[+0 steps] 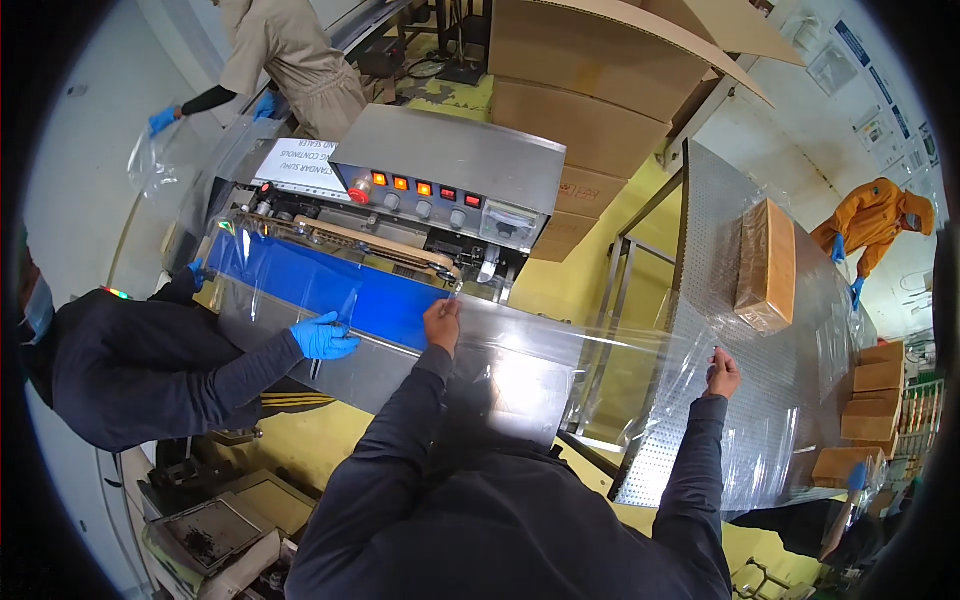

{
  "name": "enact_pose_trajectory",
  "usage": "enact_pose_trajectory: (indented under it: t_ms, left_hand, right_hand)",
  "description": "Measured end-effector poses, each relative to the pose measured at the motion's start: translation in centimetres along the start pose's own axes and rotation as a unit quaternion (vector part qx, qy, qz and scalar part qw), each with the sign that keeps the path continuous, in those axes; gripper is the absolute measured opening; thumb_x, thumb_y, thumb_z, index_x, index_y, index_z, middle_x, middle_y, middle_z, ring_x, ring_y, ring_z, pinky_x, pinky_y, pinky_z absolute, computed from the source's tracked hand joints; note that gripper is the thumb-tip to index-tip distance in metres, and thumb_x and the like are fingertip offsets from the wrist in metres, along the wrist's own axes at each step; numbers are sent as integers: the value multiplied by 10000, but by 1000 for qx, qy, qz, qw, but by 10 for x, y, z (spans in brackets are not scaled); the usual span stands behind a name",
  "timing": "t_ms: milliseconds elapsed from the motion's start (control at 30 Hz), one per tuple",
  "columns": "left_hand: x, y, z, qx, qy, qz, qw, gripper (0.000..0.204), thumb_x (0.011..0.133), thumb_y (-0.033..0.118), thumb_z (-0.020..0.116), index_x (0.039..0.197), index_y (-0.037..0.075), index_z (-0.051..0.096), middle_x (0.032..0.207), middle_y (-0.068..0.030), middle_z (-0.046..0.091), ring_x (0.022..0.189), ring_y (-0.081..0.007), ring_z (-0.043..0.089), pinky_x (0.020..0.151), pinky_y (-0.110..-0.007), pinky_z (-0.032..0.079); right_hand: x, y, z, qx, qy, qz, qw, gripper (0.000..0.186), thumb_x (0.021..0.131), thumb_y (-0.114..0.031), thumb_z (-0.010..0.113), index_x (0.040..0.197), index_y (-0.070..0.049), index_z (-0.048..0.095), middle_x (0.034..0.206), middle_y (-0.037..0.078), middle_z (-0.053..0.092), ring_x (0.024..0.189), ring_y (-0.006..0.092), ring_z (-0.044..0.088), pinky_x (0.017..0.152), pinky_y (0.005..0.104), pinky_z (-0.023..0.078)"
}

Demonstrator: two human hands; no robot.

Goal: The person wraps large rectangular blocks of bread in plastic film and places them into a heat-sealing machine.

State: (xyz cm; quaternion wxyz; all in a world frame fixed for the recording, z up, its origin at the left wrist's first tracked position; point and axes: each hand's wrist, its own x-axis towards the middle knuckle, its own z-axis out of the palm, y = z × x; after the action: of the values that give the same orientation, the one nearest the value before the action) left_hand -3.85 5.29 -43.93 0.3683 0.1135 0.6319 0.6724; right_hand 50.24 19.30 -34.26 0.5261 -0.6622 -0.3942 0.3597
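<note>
A clear plastic bag (672, 362) is stretched between my two hands. My left hand (442, 325) pinches its left end at the right end of a band sealing machine (450, 165), just beside the blue conveyor belt (385, 308). Farther right, over the edge of the perforated metal table (700, 230), my right hand (724, 375) is closed on the bag's other end. Below the stretched plastic lies a shiny steel plate (530, 385). Another clear bag (300, 275) rests on the belt, near a co-worker's blue-gloved hand (324, 337).
A wrapped brown block (768, 265) and loose clear plastic lie on the perforated table. Large cardboard boxes (580, 120) stand behind the machine. One co-worker (150, 370) is close on my left, another (300, 70) beyond the machine, and a person in orange (880, 225) across the table.
</note>
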Motion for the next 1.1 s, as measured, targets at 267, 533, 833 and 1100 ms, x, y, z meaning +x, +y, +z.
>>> enact_pose_trajectory:
  t_ms: [267,533,833,1100]
  left_hand:
    - [11,16,-11,22,0,14,1000,166,920,128,568,789,41,624,589,45,474,506,-41,397,452,-216,279]
    - [37,25,-47,40,45,17,998,176,908,155,597,769,49,615,588,33,492,502,-47,406,448,-221,285]
    - [41,63,-118,134,-3,7,991,174,821,125,709,729,59,576,599,4,541,490,-65,463,442,-233,343]
    - [-3,52,-241,181,22,23,983,157,754,-22,703,824,34,574,709,-52,620,557,-118,560,487,-264,431]
  right_hand:
    - [17,24,23,12,-30,-6,999,119,842,-172,687,815,-56,678,637,-6,597,441,24,394,403,201,268]
    - [13,31,66,-48,-80,10,996,113,821,-163,689,853,-54,685,627,9,607,388,40,394,369,207,280]
    - [-13,40,126,-77,-106,20,991,174,814,-195,714,764,-46,638,608,28,614,416,82,479,387,233,359]
    - [-54,23,179,-44,-193,89,976,203,821,-188,707,779,4,657,598,53,616,455,93,527,425,234,403]
